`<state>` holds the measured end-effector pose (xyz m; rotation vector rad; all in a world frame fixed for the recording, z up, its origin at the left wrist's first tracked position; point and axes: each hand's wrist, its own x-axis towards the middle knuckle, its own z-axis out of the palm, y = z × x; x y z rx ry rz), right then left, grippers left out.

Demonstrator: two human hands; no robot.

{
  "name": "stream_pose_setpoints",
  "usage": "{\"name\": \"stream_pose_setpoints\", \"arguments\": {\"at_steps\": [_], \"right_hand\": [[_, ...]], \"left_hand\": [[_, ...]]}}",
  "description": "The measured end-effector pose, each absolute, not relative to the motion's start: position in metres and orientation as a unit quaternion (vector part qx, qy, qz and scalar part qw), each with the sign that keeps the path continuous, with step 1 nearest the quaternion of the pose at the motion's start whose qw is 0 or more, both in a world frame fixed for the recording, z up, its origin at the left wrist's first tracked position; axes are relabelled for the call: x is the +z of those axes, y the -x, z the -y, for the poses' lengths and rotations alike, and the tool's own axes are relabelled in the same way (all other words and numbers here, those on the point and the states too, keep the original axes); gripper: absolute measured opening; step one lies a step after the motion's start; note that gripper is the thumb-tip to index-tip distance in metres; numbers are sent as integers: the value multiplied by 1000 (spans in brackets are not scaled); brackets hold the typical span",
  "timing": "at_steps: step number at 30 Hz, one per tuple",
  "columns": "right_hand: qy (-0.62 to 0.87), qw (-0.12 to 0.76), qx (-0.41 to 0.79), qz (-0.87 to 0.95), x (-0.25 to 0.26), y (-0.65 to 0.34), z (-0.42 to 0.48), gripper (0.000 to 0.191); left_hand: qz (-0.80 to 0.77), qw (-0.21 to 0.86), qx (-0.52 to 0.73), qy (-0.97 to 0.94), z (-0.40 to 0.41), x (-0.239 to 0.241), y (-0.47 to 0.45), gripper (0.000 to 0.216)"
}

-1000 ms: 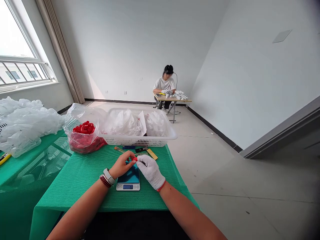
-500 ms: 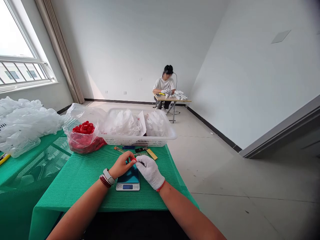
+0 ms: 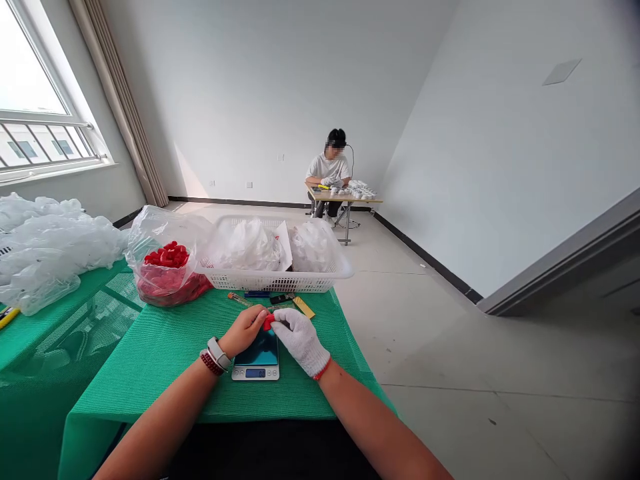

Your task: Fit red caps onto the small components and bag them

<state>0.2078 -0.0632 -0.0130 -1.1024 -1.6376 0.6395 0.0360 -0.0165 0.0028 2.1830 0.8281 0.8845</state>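
Between my two hands is a small red plastic piece [image 3: 269, 322], just above the scale. My bare left hand [image 3: 246, 329], with a watch and beads at the wrist, grips its left side with thumb and fingers. On the other side my right hand [image 3: 300, 340], in a white knit glove with a red cuff, pinches it. Beneath them lies a small digital scale [image 3: 255, 375] with a shiny blue plate, and its display appears to read zero. A clear bag of similar red pieces [image 3: 170, 263] stands beyond my left hand.
A white plastic basket [image 3: 270, 283] holding clear bags stands at the table's far edge. Before it lie a yellow strip [image 3: 303, 307] and a black item [image 3: 283, 299]. Clear bags [image 3: 55, 247] heap at left. Another person [image 3: 327, 167] sits at a far table.
My fingers have shifted around the red piece, and more of it shows now. My left fingers have closed flatter together. The scale and bags have stayed put.
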Motion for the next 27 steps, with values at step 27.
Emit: {"name": "stream_pose_setpoints", "arguments": {"at_steps": [27], "right_hand": [[447,508,170,716,0,-210,69,13]], "left_hand": [[-357,349,293,-816,20,4,-33,36]]}}
